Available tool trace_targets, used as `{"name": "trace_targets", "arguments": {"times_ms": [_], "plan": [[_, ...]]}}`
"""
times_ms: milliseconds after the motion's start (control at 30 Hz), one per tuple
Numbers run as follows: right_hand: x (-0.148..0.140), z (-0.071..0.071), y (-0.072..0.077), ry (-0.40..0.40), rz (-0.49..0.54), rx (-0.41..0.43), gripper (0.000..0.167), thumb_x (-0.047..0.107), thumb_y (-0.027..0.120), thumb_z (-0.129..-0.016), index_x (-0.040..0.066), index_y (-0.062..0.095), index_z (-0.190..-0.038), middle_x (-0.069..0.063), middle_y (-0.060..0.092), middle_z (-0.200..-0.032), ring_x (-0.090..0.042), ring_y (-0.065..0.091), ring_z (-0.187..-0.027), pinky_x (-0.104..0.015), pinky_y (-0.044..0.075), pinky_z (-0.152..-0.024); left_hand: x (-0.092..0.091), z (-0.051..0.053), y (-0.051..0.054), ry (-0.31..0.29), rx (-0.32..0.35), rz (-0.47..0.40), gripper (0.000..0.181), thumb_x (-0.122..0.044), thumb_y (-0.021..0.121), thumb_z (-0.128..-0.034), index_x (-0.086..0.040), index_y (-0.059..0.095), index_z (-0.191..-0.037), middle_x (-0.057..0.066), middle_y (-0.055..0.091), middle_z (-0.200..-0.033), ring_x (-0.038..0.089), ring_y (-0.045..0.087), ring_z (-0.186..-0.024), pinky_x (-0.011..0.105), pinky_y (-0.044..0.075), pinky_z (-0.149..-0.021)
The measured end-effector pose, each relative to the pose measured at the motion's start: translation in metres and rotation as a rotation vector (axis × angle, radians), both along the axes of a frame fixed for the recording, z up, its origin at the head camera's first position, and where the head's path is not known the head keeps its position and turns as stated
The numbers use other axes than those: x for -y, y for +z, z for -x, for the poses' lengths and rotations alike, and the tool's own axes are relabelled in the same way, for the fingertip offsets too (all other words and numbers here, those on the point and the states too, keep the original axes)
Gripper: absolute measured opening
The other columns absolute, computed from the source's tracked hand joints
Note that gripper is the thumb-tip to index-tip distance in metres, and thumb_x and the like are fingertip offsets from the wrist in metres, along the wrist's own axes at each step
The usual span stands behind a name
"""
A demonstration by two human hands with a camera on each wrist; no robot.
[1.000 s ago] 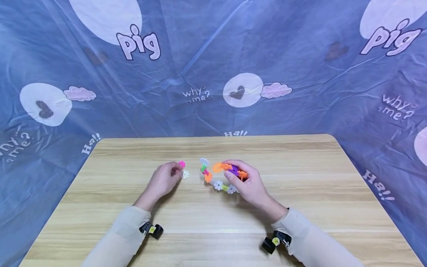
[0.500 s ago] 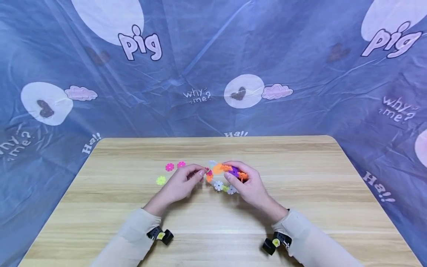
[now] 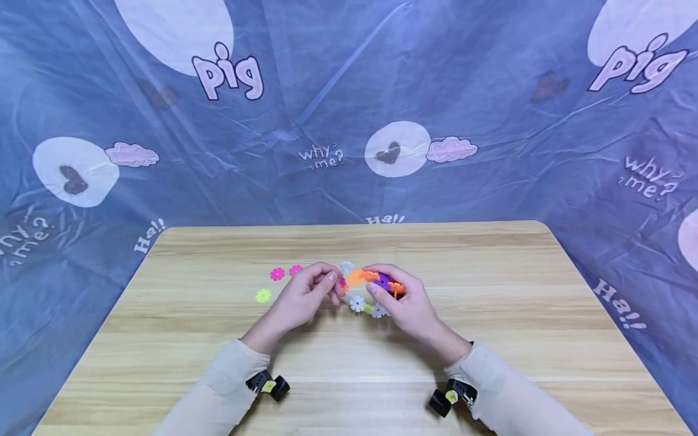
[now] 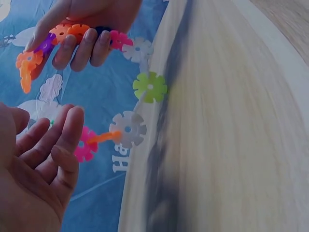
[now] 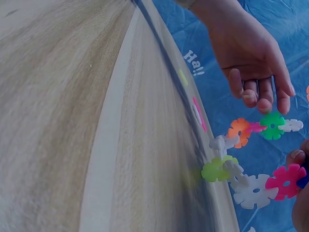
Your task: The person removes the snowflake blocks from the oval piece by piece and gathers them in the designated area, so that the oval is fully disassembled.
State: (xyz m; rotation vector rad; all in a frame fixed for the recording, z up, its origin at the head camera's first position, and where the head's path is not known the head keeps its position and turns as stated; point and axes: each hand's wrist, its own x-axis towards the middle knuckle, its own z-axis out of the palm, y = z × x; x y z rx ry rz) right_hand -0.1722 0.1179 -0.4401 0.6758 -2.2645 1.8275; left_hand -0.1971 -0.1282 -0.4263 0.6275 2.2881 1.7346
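Observation:
A curved chain of interlocking plastic snowflake discs (image 3: 357, 303) arches above the table, with orange, purple, white, yellow-green, pink and green pieces. My right hand (image 3: 403, 297) grips its orange and purple stretch, the fingers curled round it (image 4: 89, 43). Just by the other end, my left hand (image 3: 302, 297) has its fingers loosely bent and spread, and nothing shows gripped in it. In the right wrist view the left fingertips are close to the green disc (image 5: 273, 125); whether they touch is unclear. A white disc (image 5: 293, 125) forms that end. The left palm (image 4: 34, 183) faces the chain.
Loose discs lie on the wooden table (image 3: 349, 375) left of the chain: a pink one (image 3: 277, 274), another pink one (image 3: 296, 270) partly behind the left hand, and a yellow-green one (image 3: 263, 295). A patterned blue curtain (image 3: 327, 109) stands behind the table.
My left hand has moved right from the loose discs to the chain's end, and that end has shifted right towards the orange end. My right hand has kept its hold and place.

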Motion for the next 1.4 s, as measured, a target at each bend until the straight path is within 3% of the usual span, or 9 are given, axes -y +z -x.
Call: {"name": "trace_targets", "arguments": {"times_ms": [200,300,400,467,600,733,867,1067,1400], "plan": [[-0.001,-0.001,-0.001,0.006,-0.008,-0.013,0.030,0.003,0.069,-0.102,0.005,0.071,-0.131,-0.019,0.075,-0.118,-0.009,0.067,-0.090,-0.026,0.060,-0.072,-0.008,-0.003,0.004,-0.039,0.003,0.036,0.029,-0.018,0.048,-0.1162,0.001,0.069,-0.121,0.016,0.078,-0.100,0.023,0.076,-0.083,0.037,0.062,-0.088],[-0.001,-0.001,-0.001,0.010,-0.007,-0.013,0.030,0.003,0.068,-0.102,0.004,0.071,-0.131,-0.019,0.075,-0.118,-0.009,0.067,-0.090,-0.026,0.060,-0.072,-0.011,-0.003,0.004,-0.060,0.019,0.066,0.036,-0.024,0.045,-0.1176,0.001,0.071,-0.117,0.018,0.079,-0.098,0.034,0.073,-0.076,0.034,0.059,-0.072],[-0.001,-0.002,-0.001,0.014,0.001,-0.008,0.030,0.002,0.068,-0.101,0.003,0.071,-0.132,-0.020,0.075,-0.117,-0.009,0.067,-0.089,-0.026,0.060,-0.072,-0.014,-0.004,0.004,-0.088,0.056,0.041,0.043,-0.026,0.040,-0.1188,0.004,0.071,-0.112,0.022,0.079,-0.098,0.048,0.067,-0.070,0.031,0.052,-0.055],[-0.001,-0.002,-0.001,0.015,0.002,-0.006,0.031,0.002,0.068,-0.101,0.003,0.071,-0.132,-0.020,0.075,-0.117,-0.008,0.067,-0.088,-0.026,0.060,-0.071,-0.015,-0.004,0.005,-0.101,0.081,0.012,0.047,-0.027,0.037,-0.1195,0.004,0.071,-0.108,0.023,0.079,-0.097,0.051,0.063,-0.066,0.029,0.048,-0.048],[-0.001,-0.002,0.000,0.021,-0.005,-0.010,0.031,0.002,0.068,-0.101,0.003,0.070,-0.132,-0.020,0.075,-0.115,-0.008,0.066,-0.084,-0.026,0.059,-0.067,-0.015,-0.004,0.006,-0.128,0.083,-0.060,0.050,-0.027,0.034,-0.1201,0.009,0.067,-0.107,0.024,0.077,-0.096,0.036,0.067,-0.062,0.027,0.048,-0.047],[0.000,-0.002,-0.001,0.031,0.002,-0.021,0.031,0.001,0.068,-0.101,0.002,0.070,-0.132,-0.020,0.075,-0.112,-0.007,0.065,-0.082,-0.026,0.059,-0.065,-0.015,-0.004,0.006,-0.143,0.073,-0.126,0.042,-0.022,0.037,-0.1191,0.011,0.063,-0.116,0.029,0.073,-0.092,0.021,0.066,-0.062,0.024,0.046,-0.047],[0.001,-0.003,-0.001,0.037,0.010,-0.021,0.031,0.001,0.069,-0.100,0.002,0.070,-0.131,-0.020,0.075,-0.112,-0.008,0.066,-0.083,-0.026,0.059,-0.067,-0.017,-0.005,0.008,-0.115,0.102,-0.151,0.032,-0.018,0.045,-0.1167,0.008,0.064,-0.121,0.019,0.072,-0.086,0.014,0.063,-0.062,0.024,0.044,-0.049],[0.002,-0.002,0.000,0.034,0.012,-0.024,0.031,0.001,0.069,-0.100,0.003,0.071,-0.131,-0.020,0.075,-0.115,-0.009,0.068,-0.087,-0.026,0.061,-0.070,-0.019,-0.004,0.010,-0.111,0.154,-0.203,0.030,-0.015,0.049,-0.1145,0.011,0.063,-0.121,-0.003,0.069,-0.079,0.008,0.057,-0.059,0.021,0.038,-0.048],[0.005,0.000,0.000,0.019,-0.004,-0.022,0.031,0.002,0.071,-0.100,0.005,0.072,-0.131,-0.018,0.077,-0.116,-0.009,0.069,-0.089,-0.027,0.062,-0.073,-0.024,-0.003,0.015,-0.062,0.334,-0.275,0.024,-0.012,0.057,-0.1111,0.010,0.065,-0.115,-0.004,0.068,-0.076,0.007,0.059,-0.064,0.018,0.048,-0.058]]}}
